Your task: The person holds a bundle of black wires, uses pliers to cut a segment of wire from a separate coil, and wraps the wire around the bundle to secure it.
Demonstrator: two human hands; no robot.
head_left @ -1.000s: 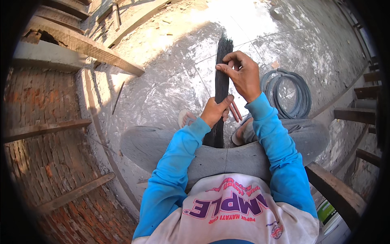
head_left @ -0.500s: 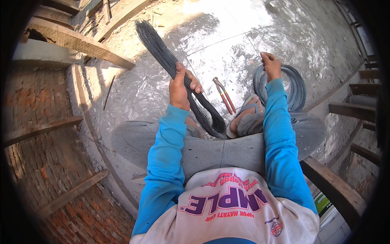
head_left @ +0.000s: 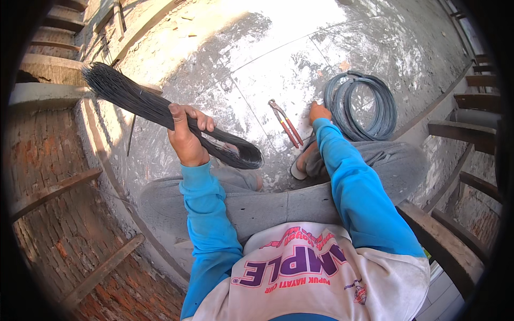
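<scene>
A thick bundle of thin dark binding wire [head_left: 134,98], bent double, lies slantwise in front of me at the left. My left hand [head_left: 188,134] is wrapped round its middle, thumb on top. The loose cut ends fan out at the far left, while the looped end hangs over my left shin. My right hand [head_left: 320,112] is closed beside a coil of grey wire [head_left: 386,109] on the floor; anything in its fingers is too small or hidden to make out. Between the hands lie pincers [head_left: 286,124] with red and yellow handles.
I sit low on a stained concrete floor [head_left: 241,80], knees spread. Timber beams [head_left: 56,192] and a brick wall [head_left: 43,134] stand close at my left. More timber [head_left: 444,246] is at my right. A thin dark rod [head_left: 131,136] lies beyond my left knee.
My left hand has swung the wire bundle left and tilted it flatter. My right hand has come nearer to me and leftward, away from over the coil. The pincers stay on the floor.
</scene>
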